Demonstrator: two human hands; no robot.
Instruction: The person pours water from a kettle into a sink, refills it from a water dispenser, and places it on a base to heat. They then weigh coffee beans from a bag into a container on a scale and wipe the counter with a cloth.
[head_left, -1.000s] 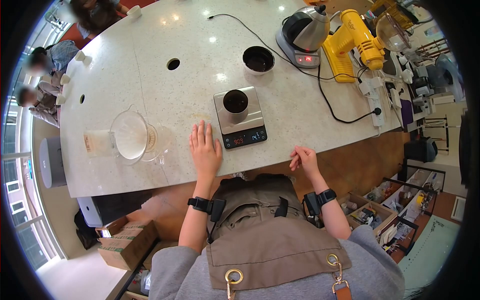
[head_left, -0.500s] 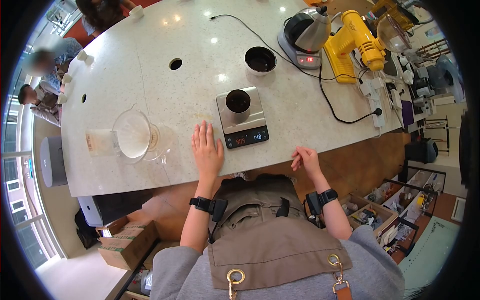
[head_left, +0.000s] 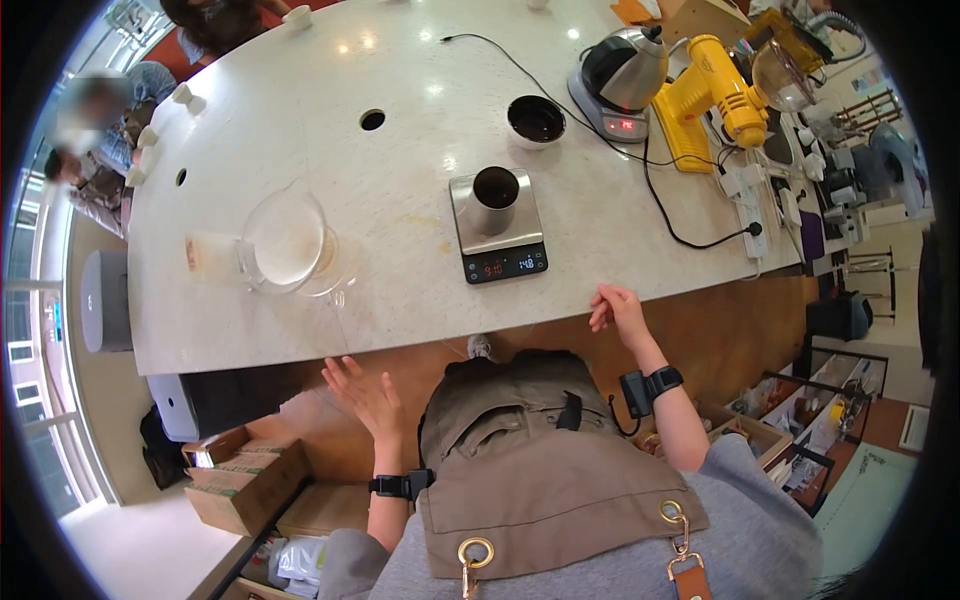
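My left hand (head_left: 366, 398) is held off the counter, just in front of its edge, with the fingers spread and nothing in them. Near the counter's front edge, my right hand (head_left: 620, 313) hangs with loosely bent fingers and no object in it. Between and beyond the hands lies a digital scale (head_left: 507, 265) with lit red and white digits. On its metal plate stands a small silver cup (head_left: 493, 218), dark inside. A clear glass vessel (head_left: 283, 240) is on the left part of the counter. Behind the scale sits a white bowl with a dark inside (head_left: 536, 121).
A silver kettle (head_left: 627, 72) on its lit base and a yellow grinder (head_left: 722, 92) stand at the back right. Black cables cross the counter (head_left: 400, 200) to a power strip (head_left: 752, 230). Small white cups line the far left edge, where people sit. Cardboard boxes (head_left: 245, 490) are below left.
My left hand has come off the counter and moved down and left, past the edge. The right hand stays near the edge. The whole view has shifted slightly.
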